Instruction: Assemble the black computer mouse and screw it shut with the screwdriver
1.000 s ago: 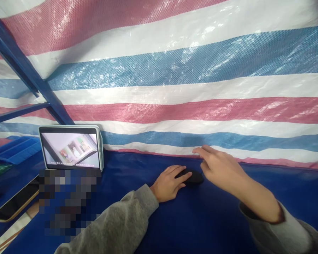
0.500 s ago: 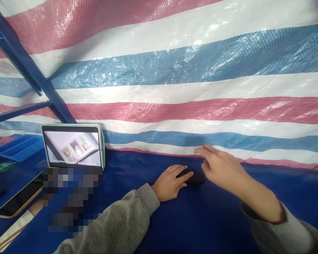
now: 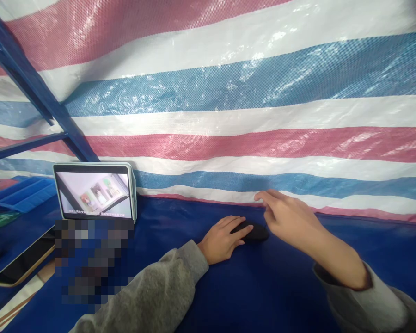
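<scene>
A black computer mouse (image 3: 257,232) lies on the blue tabletop, its left part covered by my fingers. My left hand (image 3: 222,240) rests over it, with the thumb and fingers along its near end. To the right, my right hand (image 3: 286,215) is raised beside the mouse, apart from it. Its fingers are bent and point left, the index fingertip is away from the thumb, and I see nothing in it. Grey sleeves cover both arms.
A propped-up tablet (image 3: 94,194) playing a video stands at left. In front of it lies a phone (image 3: 24,261) next to a pixelated patch. Behind are blue trays (image 3: 27,192), a blue metal frame (image 3: 60,118) and a striped tarp (image 3: 229,148) along the table's back edge.
The fingers of my right hand have curled slightly more, the index fingertip bending down. My left hand and the mouse stay in place.
</scene>
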`<state>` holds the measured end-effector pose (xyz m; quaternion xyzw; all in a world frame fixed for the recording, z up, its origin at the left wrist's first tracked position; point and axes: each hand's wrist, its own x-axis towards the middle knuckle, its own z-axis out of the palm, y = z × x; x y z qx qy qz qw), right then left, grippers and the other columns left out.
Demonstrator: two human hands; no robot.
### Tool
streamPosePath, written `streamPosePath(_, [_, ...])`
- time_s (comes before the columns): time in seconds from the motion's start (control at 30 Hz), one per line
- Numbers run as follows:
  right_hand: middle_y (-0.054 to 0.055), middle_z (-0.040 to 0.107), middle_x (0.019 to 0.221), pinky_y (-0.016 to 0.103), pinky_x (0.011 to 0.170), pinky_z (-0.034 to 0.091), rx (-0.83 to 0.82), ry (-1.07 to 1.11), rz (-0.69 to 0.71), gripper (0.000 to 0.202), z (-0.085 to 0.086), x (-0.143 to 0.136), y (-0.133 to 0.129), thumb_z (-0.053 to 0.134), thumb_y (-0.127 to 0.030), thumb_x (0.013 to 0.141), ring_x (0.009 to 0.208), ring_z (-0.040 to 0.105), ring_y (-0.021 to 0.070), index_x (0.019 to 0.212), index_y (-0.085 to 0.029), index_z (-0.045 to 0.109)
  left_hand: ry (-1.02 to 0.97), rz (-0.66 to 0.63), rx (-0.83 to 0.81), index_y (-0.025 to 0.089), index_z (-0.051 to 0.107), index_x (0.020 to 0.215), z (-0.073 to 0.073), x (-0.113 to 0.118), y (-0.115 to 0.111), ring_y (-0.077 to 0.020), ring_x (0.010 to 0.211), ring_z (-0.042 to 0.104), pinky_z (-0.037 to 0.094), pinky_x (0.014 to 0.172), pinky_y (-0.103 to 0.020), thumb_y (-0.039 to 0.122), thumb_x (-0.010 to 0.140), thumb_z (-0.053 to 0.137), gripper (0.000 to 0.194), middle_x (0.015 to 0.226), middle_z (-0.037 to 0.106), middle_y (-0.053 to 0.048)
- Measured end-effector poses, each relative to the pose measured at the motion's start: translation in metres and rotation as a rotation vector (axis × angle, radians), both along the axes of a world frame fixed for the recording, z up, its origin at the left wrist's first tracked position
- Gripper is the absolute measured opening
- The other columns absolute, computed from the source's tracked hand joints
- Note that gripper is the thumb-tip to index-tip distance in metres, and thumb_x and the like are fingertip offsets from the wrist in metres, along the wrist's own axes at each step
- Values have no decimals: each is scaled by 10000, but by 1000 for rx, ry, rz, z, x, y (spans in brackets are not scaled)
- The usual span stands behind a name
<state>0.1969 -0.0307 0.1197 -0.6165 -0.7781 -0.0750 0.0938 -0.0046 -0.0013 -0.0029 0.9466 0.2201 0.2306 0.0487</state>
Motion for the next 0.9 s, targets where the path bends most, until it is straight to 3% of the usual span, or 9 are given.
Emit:
streamPosePath(0.17, [47,666,847,290,580,320,-7,28,-18,245,0,2,3,372,-225,919,677,603,182,988,-196,604,-8,-2,-14,217,417,1413,-1,0,0,-248,1349,410,370,1119,-451,281,990,450,429,1447,440,-117])
streamPosePath(0.3, [54,662,952,295,583,316,-10,6,-19,290,0,2,2,386,-123,856,691,611,178,1038,-196,600,-5,2,-18,217,408,1420,-1,0,0,-244,1351,406,362,1125,-443,277,990,452,437,1452,433,-116])
streamPosePath(0.37, [62,657,987,298,587,317,-15,-8,-36,289,1,1,1,403,-143,850,709,619,189,1056,-196,599,0,0,-11,212,411,1419,-1,0,0,-246,1349,409,355,1129,-439,276,988,458,438,1447,437,-121])
streamPosePath(0.47, [64,659,950,297,589,324,-36,12,-38,279,3,1,-1,378,-204,900,724,621,198,1081,-193,590,4,-3,-3,214,412,1419,-1,0,0,-247,1347,410,350,1133,-440,269,983,470,444,1445,440,-120])
streamPosePath(0.63, [55,654,977,288,597,331,-37,21,-38,304,5,2,-1,422,-121,831,695,607,173,1073,-197,590,-3,2,-14,230,403,1424,-1,0,1,-250,1337,420,369,1116,-459,274,984,466,447,1446,439,-112])
streamPosePath(0.9, [42,669,886,280,600,341,-24,89,12,302,2,4,0,386,-89,837,653,594,157,1028,-194,594,-11,-7,-12,222,421,1408,1,0,0,-254,1330,428,383,1107,-451,260,976,478,437,1432,453,-119])
